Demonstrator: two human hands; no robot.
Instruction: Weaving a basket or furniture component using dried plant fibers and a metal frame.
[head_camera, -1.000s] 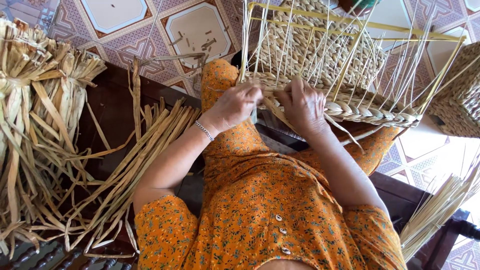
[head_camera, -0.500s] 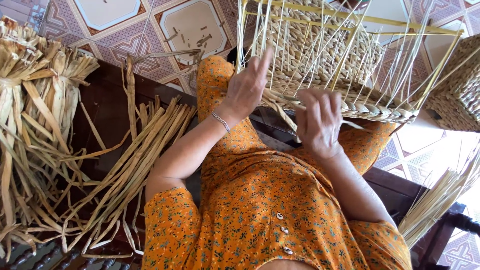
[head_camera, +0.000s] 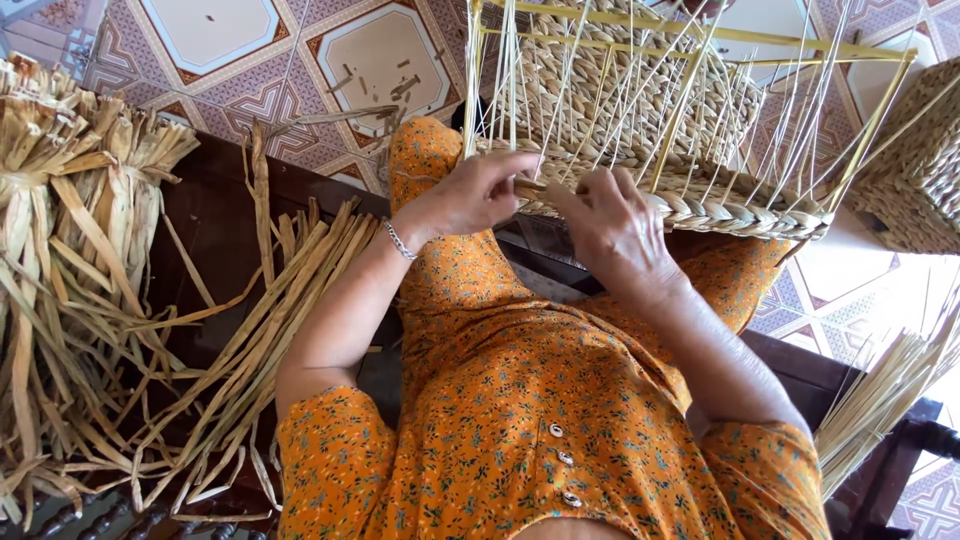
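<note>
Tiled floor — both hands pinching basket rim

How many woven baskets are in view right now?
2. One half-woven basket on a yellow frame rests on the lap, with the left hand and right hand on its braided edge. A finished basket sits at the right edge, partly cropped.

Basket rests on lap; straw strips lie left.
</note>
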